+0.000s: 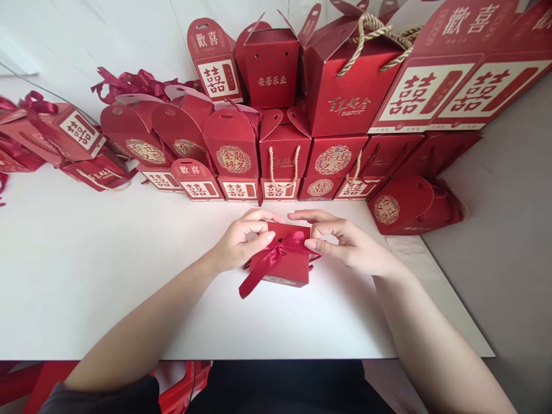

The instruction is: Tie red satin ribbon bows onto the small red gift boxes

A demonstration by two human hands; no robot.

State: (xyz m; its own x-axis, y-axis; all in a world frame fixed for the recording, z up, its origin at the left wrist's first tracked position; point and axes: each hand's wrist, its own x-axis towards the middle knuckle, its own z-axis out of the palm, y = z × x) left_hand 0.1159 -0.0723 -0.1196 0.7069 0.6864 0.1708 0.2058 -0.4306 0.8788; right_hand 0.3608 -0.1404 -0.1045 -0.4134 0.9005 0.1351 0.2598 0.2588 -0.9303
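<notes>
A small red gift box (288, 270) rests on the white table in front of me, with a dark red satin ribbon (295, 240) tied in a bow across its top. One ribbon tail hangs over the box's near left side. My left hand (249, 238) is at the bow's left side, thumb against the ribbon and index finger stretched over the box's far edge. On the other side, my right hand (340, 240) pinches the bow's right loop between thumb and a curled finger, its index finger reaching out. Twisted red cord shows at both sides of the box.
Red gift boxes (287, 158) stand stacked along the wall behind. A larger box (345, 95) with gold rope handles sits on top. More ribbon-tied boxes (64, 135) lie at the left, near a heap of loose ribbon (129, 86). A grey wall (509, 201) borders the right.
</notes>
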